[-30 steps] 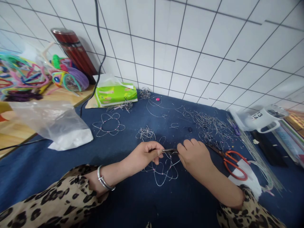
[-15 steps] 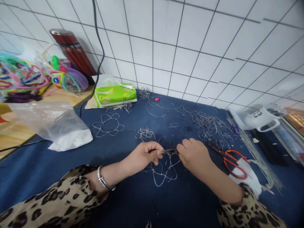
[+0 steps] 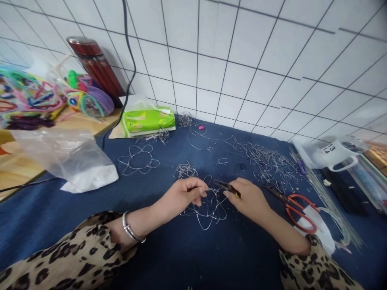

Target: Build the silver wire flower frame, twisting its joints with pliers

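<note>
One wire clump (image 3: 186, 170) just beyond the left hand (image 3: 180, 196)

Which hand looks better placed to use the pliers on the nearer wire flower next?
The right hand, probably: it holds the pliers, their tips near the upper edge of the wire flower, while the left hand appears to pinch that flower.

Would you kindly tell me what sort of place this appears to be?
It is probably a small craft workspace: the right hand holds pliers, a flower-shaped wire piece lies on the blue cloth, and a loose heap of wire lies farther back.
</note>
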Available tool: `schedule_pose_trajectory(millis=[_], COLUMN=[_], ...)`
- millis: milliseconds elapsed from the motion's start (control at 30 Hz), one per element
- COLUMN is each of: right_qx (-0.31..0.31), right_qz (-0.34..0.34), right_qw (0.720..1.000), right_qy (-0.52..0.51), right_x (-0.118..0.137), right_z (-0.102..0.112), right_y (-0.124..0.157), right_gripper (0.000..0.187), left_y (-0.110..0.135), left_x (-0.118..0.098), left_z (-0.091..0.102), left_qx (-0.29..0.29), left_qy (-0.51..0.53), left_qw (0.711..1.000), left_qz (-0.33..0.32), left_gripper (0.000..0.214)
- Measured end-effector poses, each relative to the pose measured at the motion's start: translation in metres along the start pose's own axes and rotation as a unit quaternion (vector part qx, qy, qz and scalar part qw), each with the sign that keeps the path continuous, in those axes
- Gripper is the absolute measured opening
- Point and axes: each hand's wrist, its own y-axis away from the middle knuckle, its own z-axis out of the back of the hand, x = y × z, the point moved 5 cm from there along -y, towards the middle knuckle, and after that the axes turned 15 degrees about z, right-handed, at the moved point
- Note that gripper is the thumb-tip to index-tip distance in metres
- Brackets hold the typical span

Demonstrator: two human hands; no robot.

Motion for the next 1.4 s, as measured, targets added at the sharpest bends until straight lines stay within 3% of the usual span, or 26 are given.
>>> schedule_pose_trajectory(millis=[100, 233, 500, 567, 767, 1067, 1267, 1400], right_qx=[-0.012, -0.008, 0.008, -0.001, -0.04, -0.049, -0.084, -0.098], right_qz=[-0.047, -0.08, -0.094, -0.093, -0.108, -0.127, -0.142, -0.144], right_qw=[0.987, 0.937, 0.819, 0.803, 0.825, 0.824, 0.829, 0.827], right_qy=[-0.153, -0.341, -0.566, -0.588, -0.553, -0.549, -0.534, -0.535], right_x=[-0.004, 0.001, 0.023, 0.026, 0.03, 0.034, 0.03, 0.027], right_z=[0.002, 0.001, -0.009, -0.011, -0.013, -0.015, -0.014, -0.016], right_y=[0.0, 0.001, 0.007, 0.008, 0.007, 0.006, 0.005, 0.005], right_gripper=[0.025, 0.026, 0.032, 0.031, 0.016, 0.016, 0.012, 0.013], left_y=[0.001, 0.004, 0.01, 0.012, 0.017, 0.014, 0.012, 0.012], left_x=[-0.002, -0.006, -0.007, -0.009, -0.015, -0.01, -0.011, -0.015], left_z=[0.003, 0.004, 0.005, 0.005, 0.002, -0.004, -0.009, -0.007], left_qx=[-0.022, -0.053, -0.112, -0.121, -0.111, -0.082, -0.048, -0.077], left_qy=[-0.007, -0.046, -0.067, -0.08, -0.122, -0.108, -0.114, -0.158], left_qw=[1.0, 0.996, 0.986, 0.98, 0.964, 0.986, 0.986, 0.972], left_qz=[-0.01, -0.047, -0.106, -0.135, -0.208, -0.102, -0.11, -0.153], left_gripper=[0.015, 0.016, 0.017, 0.017, 0.015, 0.017, 0.017, 0.015])
